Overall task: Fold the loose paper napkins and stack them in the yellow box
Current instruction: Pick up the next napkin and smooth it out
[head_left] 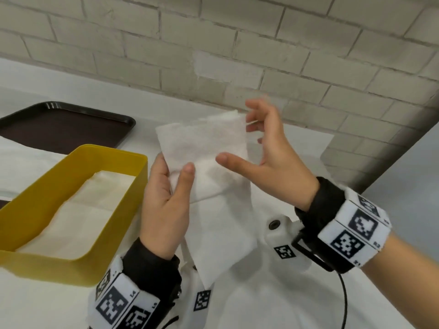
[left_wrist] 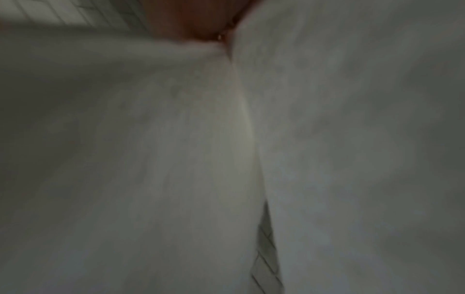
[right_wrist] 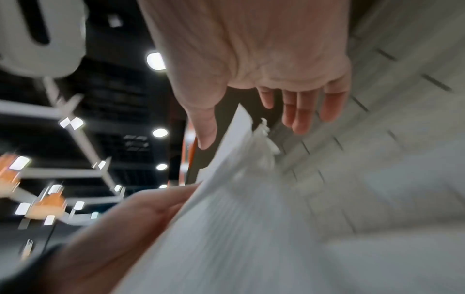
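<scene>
In the head view my left hand [head_left: 175, 173] pinches a white paper napkin [head_left: 204, 143] at its lower left, thumb in front and fingers behind. The sheet stands up in the air and its lower part hangs toward my chest. My right hand [head_left: 261, 143] is at the napkin's right edge with fingers spread and thumb out, gripping nothing. The right wrist view shows the napkin [right_wrist: 239, 218] edge passing between the thumb and straight fingers [right_wrist: 299, 111]. The yellow box [head_left: 114, 153] sits to the left with folded napkins [head_left: 78, 210] inside. The left wrist view is filled by blurred napkin [left_wrist: 176, 159].
A dark tray [head_left: 59, 124] lies behind the box on the white table. White sheets lie left of the box [head_left: 21, 162], and another lies on the table at the right [head_left: 297, 143]. A grey brick wall [head_left: 237, 43] runs along the back.
</scene>
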`<state>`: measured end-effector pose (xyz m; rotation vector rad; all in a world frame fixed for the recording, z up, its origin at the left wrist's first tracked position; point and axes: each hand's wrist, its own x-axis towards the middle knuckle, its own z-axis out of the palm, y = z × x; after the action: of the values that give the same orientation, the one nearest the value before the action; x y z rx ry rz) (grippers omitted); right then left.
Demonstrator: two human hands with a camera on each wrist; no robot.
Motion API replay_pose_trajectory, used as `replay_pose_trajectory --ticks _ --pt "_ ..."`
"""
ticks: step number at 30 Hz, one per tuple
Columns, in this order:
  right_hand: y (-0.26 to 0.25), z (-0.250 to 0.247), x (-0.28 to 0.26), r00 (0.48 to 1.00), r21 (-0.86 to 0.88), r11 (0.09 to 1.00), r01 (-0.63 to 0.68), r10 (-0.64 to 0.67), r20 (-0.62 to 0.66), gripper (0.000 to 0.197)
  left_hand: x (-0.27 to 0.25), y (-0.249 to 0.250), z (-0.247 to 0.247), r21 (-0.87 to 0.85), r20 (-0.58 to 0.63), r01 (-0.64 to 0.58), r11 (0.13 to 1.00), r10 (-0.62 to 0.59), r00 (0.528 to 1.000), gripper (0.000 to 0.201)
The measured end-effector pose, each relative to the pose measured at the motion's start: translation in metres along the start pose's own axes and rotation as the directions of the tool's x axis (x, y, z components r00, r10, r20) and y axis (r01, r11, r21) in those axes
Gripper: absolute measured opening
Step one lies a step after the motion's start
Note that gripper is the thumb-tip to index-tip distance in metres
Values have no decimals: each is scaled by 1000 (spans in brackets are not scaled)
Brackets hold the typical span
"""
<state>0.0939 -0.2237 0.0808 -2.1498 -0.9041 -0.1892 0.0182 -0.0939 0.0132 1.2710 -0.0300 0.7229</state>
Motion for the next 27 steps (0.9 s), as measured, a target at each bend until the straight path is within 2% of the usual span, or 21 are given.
replay_pose_trajectory --ticks 2,3,6,8,11,13,15,17,19,21,23,25,27 --pt "6 10 -14 974 177 966 -190 163 161 75 1 -1 -5 -49 -31 3 999 -5 1000 41" --pt "12 16 -21 952 254 935 -248 188 240 69 1 -1 -7 -80 -36 7 997 -10 999 49" --pt "24 27 -32 928 352 895 -276 153 339 42 -3 -5 -10 -59 -29 -19 998 17 999 68" --pt "28 24 -32 921 339 901 -270 138 365 29 -6 -10 -16 2 -36 -25 1000 25 999 75" --pt "33 13 -27 906 81 986 -144 99 412 29 -10 -15 -31 148 -22 -22 989 26 999 79" --pt "31 6 -22 873 -160 987 -8 85 480 29 -13 -17 -41 371 44 -20 928 5 999 65" --pt "24 4 -18 832 -288 951 112 69 550 15 -18 -19 -47 490 105 17 871 -79 991 45" --pt "14 7 -15 805 -349 920 181 65 590 4 -26 -20 -52 525 135 80 847 -175 975 38" --pt "6 14 -16 785 -396 889 230 71 616 3 -35 -21 -57 571 124 108 814 -216 969 39" --pt "3 22 -22 763 -441 857 266 93 640 4 -42 -22 -62 551 91 180 815 -273 958 36" --pt "2 32 -29 730 -471 831 296 121 673 12 -48 -23 -66 517 63 250 819 -328 943 32" --pt "2 40 -36 699 -481 825 298 155 699 22 -52 -24 -68 507 18 306 806 -365 931 36" --pt "4 48 -39 691 -488 826 283 178 701 31 -56 -26 -69 469 -11 355 808 -397 918 34"
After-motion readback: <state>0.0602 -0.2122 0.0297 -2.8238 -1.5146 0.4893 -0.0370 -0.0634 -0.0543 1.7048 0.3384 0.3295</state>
